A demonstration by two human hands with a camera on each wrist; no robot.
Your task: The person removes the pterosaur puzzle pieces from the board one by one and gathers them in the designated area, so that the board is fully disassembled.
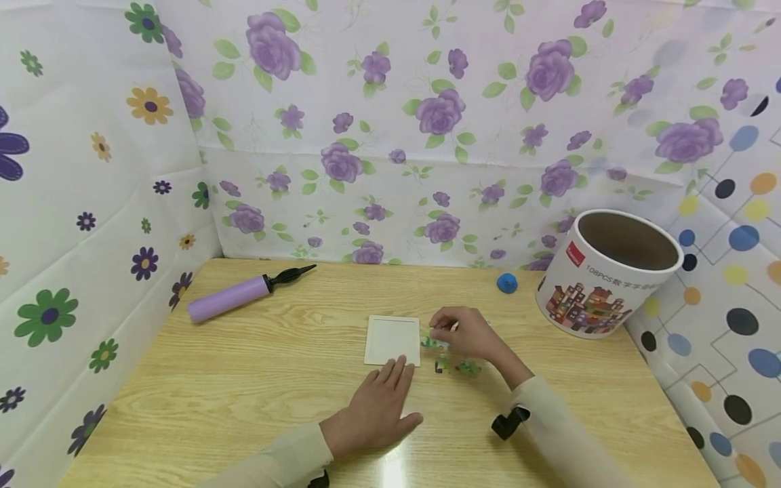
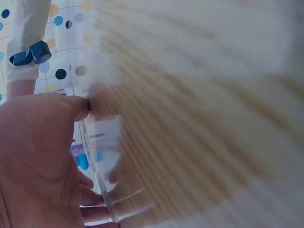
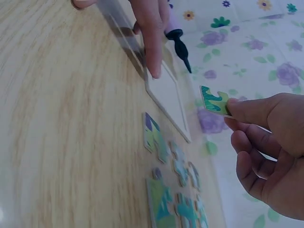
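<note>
In the right wrist view my right hand (image 3: 275, 142) pinches a green jigsaw puzzle piece (image 3: 215, 100) between thumb and finger, raised above the table. The head view shows that right hand (image 1: 466, 332) just right of a cream square puzzle frame (image 1: 392, 340) lying flat, with no pieces inside it. Several loose puzzle pieces (image 1: 468, 368) lie on the table below and beside the right hand, partly hidden by it. My left hand (image 1: 379, 407) rests with straight fingers, its fingertips (image 1: 401, 361) touching the frame's near edge.
A purple hand pump (image 1: 228, 299) with a black nozzle lies at the back left of the wooden table (image 1: 256, 379). Toward the back right are a small blue object (image 1: 507, 283) and a big white bucket (image 1: 601, 285). Patterned cloth (image 1: 342, 122) hangs behind and on both sides.
</note>
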